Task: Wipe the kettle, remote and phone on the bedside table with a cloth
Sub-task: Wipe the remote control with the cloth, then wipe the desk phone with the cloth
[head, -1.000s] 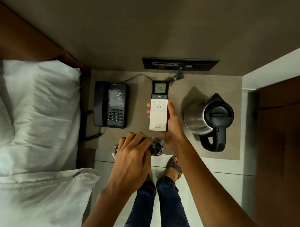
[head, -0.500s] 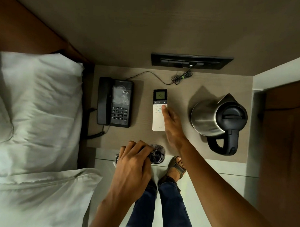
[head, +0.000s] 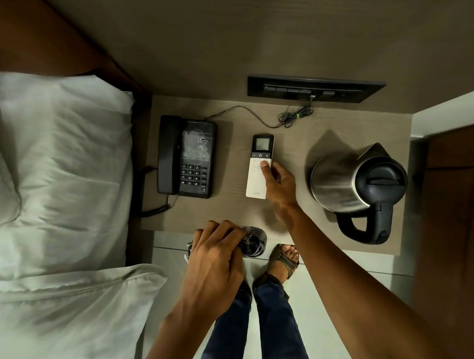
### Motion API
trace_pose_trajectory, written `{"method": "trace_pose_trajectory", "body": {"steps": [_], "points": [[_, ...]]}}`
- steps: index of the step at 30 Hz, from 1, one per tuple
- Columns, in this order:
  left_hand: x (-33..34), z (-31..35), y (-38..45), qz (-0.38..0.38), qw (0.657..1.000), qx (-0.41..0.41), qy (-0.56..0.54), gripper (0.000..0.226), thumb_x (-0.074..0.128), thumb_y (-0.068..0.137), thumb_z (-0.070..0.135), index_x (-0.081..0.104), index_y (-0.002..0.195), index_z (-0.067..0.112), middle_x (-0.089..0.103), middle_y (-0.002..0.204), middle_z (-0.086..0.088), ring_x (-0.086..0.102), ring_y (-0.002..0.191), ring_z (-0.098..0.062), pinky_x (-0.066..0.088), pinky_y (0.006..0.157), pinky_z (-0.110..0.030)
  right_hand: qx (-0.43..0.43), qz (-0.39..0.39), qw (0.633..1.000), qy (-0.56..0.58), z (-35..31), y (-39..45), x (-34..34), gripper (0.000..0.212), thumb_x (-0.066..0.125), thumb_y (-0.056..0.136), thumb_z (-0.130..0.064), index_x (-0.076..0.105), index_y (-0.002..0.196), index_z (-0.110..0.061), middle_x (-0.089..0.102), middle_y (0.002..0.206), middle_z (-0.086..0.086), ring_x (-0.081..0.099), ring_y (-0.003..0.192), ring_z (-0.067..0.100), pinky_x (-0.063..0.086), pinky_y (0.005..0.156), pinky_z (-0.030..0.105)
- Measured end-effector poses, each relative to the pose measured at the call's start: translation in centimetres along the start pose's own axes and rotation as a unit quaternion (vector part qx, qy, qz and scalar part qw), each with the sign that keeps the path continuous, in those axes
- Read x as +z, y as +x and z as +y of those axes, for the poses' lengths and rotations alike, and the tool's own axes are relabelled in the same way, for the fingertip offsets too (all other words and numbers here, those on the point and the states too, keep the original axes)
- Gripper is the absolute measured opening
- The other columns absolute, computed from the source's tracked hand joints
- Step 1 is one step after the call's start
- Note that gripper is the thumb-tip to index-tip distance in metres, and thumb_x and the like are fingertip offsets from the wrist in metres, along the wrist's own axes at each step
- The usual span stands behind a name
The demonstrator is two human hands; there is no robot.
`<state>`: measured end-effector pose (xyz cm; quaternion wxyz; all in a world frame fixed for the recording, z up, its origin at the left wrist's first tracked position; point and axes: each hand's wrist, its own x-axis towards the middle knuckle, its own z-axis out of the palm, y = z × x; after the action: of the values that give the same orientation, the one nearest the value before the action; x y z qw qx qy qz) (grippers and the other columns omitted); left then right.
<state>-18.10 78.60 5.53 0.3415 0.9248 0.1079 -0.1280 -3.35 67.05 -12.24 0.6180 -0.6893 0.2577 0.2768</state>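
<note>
Remote (head: 259,169) was laid flat mid-surface (head: 229,214), right hand (head: 280,181) loosely open, fingertips resting on it. Cloth (head: 252,241) was bunched in the closed left hand (head: 217,256) at 6 o'clock. Phone (head: 187,156) at 9, kettle (head: 359,183) at 3; what's been wiped couldn't be told.

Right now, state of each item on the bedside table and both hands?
kettle: upright, lid closed, untouched
remote: flat on table, display on, right fingertips on it
phone: handset on cradle
cloth: bunched in left hand
left hand: shut on cloth
right hand: open, touching remote
</note>
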Motion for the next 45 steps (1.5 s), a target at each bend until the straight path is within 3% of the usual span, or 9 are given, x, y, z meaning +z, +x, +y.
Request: {"method": "trace_pose_trajectory", "body": {"steps": [7,12,20,28,30,33,37,40,45], "points": [[-0.7,-0.1,0.0,0.005,1.0,0.004,-0.013,0.031,0.043,0.088,0.017,0.063,0.11,0.026,0.067,0.106,0.01,0.051,0.094,-0.011,0.042,0.08,-0.028,-0.095,0.108,0.985,-0.095,0.2,0.2,0.2,0.034,0.076,0.102,-0.02,0.074,0.128,0.001,0.079,0.12,0.017,0.076,0.101,0.022,0.059,0.073,0.008],[-1.0,-0.6,0.1,0.007,1.0,-0.006,-0.018,0.029,0.045,0.087,0.017,0.061,0.109,0.029,0.066,0.106,0.011,0.051,0.094,-0.011,0.042,0.081,-0.028,-0.11,0.115,0.981,-0.114,-0.3,0.0,-0.3,0.03,0.075,0.103,-0.017,0.075,0.129,-0.004,0.075,0.124,0.017,0.075,0.11,0.031,0.065,0.096,0.041],[-2.0,-0.7,0.9,0.046,0.983,-0.099,-0.145,0.028,0.05,0.09,-0.001,0.068,0.097,0.019,0.066,0.095,0.009,0.057,0.087,-0.02,0.05,0.074,-0.034,-0.089,0.076,0.985,-0.123,-0.8,-0.8,-1.1,0.032,0.071,0.105,-0.017,0.073,0.134,-0.003,0.072,0.134,0.019,0.072,0.119,0.032,0.062,0.098,0.037],[-5.7,-3.3,3.4,0.166,0.696,-0.403,-0.57,0.028,0.055,0.099,0.016,0.072,0.118,0.027,0.079,0.114,-0.004,0.077,0.103,-0.023,0.061,0.079,-0.038,-0.088,0.062,0.984,-0.14,-2.7,-2.5,-1.3,0.035,0.067,0.107,-0.018,0.07,0.141,-0.007,0.073,0.129,0.02,0.072,0.117,0.032,0.062,0.097,0.044],[-6.3,-4.9,5.0,0.173,0.667,-0.401,-0.603,0.035,0.063,0.096,0.017,0.067,0.13,0.025,0.077,0.122,-0.005,0.076,0.109,-0.024,0.061,0.084,-0.041,-0.118,0.053,0.981,-0.142,-3.4,-3.6,-0.4,0.031,0.066,0.108,-0.014,0.071,0.137,-0.007,0.073,0.126,0.016,0.071,0.114,0.031,0.063,0.095,0.049],[-7.0,-6.4,8.3,0.195,0.742,-0.319,-0.556,0.037,0.071,0.093,0.013,0.065,0.128,0.024,0.075,0.124,0.001,0.073,0.115,-0.019,0.061,0.094,-0.045,-0.092,-0.056,0.986,-0.127,-3.8,-4.5,2.0,0.029,0.06,0.11,-0.008,0.069,0.137,-0.004,0.073,0.131,0.014,0.071,0.12,0.032,0.06,0.104,0.051],[-7.2,-7.6,13.7,0.223,0.949,-0.14,-0.172,0.034,0.064,0.094,0.01,0.056,0.125,0.022,0.067,0.117,0.01,0.068,0.111,-0.015,0.063,0.09,-0.041,0.001,-0.15,0.988,-0.034,-4.5,-4.7,6.1,0.038,0.046,0.116,-0.013,0.055,0.152,-0.002,0.062,0.151,0.018,0.062,0.137,0.028,0.051,0.114,0.039],[-5.2,-8.5,17.1,0.183,0.981,-0.032,0.058,0.044,0.061,0.088,-0.001,0.056,0.131,0.007,0.062,0.131,-0.017,0.055,0.123,-0.041,0.051,0.102,-0.054,0.089,-0.141,0.985,0.045,-5.0,-4.5,8.9,0.042,0.04,0.118,-0.027,0.055,0.155,-0.011,0.057,0.16,0.009,0.054,0.149,0.025,0.049,0.116,0.037],[-0.3,-10.8,17.5,0.057,0.977,-0.037,0.201,0.06,0.062,0.093,0.029,0.044,0.149,0.016,0.045,0.16,-0.008,0.04,0.148,-0.033,0.032,0.123,-0.052,0.174,-0.092,0.968,0.154,-5.2,-3.3,10.3,0.044,0.038,0.118,-0.032,0.055,0.155,-0.014,0.058,0.159,0.007,0.053,0.149,0.022,0.045,0.119,0.039]]}}
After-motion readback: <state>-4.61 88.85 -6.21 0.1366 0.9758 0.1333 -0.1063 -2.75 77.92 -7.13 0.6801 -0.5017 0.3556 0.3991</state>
